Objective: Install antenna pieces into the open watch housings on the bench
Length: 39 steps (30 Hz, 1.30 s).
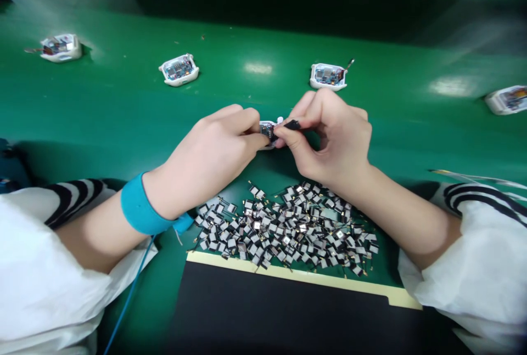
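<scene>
Head view, looking down over both hands at the green desk (pixel 255 31):

- Left hand (pixel 209 149): fingers curled and closed, gripping the white plastic housing (pixel 267 129) from its left side.
- White plastic housing: sits between the two hands, with a circuit board showing inside; the fingers hide part of it.
- Right hand (pixel 329 135): thumb and forefinger pinch a small black piece (pixel 293 124) right at the housing's right edge; the other fingers curl loosely. What the piece is, I cannot tell.
- Just toward the person from the hands: a loose heap of small square black-and-silver modules (pixel 288 229) with thin wire leads.
- Past the heap, nearer still: a black sheet (pixel 288 311) with a cream edge strip.
- Ahead of the hands: four more open white housings with circuit boards (pixel 179 69), spaced well apart in a row.
- Left wrist: a blue anti-static strap (pixel 142 207) with a thin blue cord (pixel 132 289) running down.
</scene>
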{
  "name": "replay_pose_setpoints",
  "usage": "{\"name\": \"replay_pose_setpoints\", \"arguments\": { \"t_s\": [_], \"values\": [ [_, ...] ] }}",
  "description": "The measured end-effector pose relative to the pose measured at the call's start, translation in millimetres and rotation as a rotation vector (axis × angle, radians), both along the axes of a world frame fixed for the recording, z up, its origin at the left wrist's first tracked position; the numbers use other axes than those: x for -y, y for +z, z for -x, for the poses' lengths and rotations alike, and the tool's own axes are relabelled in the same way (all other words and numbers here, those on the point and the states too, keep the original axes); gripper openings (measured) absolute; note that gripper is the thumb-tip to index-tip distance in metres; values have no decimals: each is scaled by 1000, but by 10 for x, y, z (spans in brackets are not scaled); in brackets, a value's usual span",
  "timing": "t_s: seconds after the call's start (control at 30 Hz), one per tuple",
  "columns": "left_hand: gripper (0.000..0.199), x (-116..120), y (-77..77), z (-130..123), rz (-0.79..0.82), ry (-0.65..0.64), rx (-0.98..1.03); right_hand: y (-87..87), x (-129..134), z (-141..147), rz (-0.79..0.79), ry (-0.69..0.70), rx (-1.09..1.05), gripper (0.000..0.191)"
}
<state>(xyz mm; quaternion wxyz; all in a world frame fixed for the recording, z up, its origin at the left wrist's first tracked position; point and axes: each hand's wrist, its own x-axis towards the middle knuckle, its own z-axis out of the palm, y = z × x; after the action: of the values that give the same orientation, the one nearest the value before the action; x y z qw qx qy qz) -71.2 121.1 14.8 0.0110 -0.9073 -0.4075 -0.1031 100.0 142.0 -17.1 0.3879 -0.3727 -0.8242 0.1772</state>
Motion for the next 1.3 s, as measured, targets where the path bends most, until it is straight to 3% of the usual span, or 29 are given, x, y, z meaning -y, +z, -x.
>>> {"name": "replay_pose_setpoints", "arguments": {
  "t_s": [0.47, 0.67, 0.83, 0.97, 1.1, 1.2, 1.3],
  "values": [
    [24, -30, -60, 24, -45, -24, 42, -11, -29, 51, 12, 66, -119, 24],
    [22, 50, -33, -19, -10, 76, 69, 156, -87, -163, 49, -44, -269, 10],
    [40, 140, 62, -41, 262, 120, 262, 250, -67, -312, 173, -27, 152, 6],
    [60, 38, 5, 27, 300, 51, 428, 228, -11, -217, 165, 76, 369, 8],
    [68, -112, -134, 92, 386, -82, 359, 196, 54, -113, -121, 55, 548, 21],
    [63, -152, -197, 110, 395, -95, 347, 187, 119, -70, -350, 65, 679, 17],
    [65, -133, -216, 107, 397, -93, 422, 199, 168, -29, -390, 41, 732, 10]
  ]
}}
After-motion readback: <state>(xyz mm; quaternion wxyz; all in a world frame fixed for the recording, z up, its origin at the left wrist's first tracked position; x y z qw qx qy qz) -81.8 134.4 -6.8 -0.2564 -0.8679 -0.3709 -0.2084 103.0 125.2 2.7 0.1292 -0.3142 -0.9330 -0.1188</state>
